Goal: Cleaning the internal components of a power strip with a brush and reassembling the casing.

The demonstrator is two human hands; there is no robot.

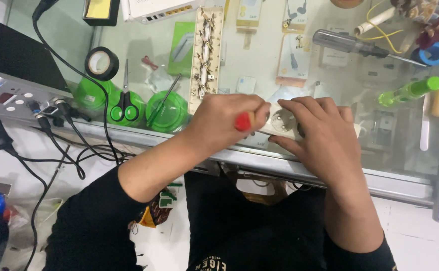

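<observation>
The left hand [224,118] is curling its fingers tight around a red-handled tool [243,122], pressing it against a white socket piece [282,122] lying near the front edge of the glass tabletop [330,80]. The right hand [325,135] is gripping that socket from the other side, fingers wrapped over its top. Black-handled scissors [125,103] are resting on green lids [166,111] just to the left.

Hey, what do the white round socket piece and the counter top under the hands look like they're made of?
White round socket piece: likely moulded plastic, smooth and matte, cream-white. Counter top: seems to be clear glass, since packaged goods show through beneath it and it reflects light; its front edge looks like brushed metal.
</observation>
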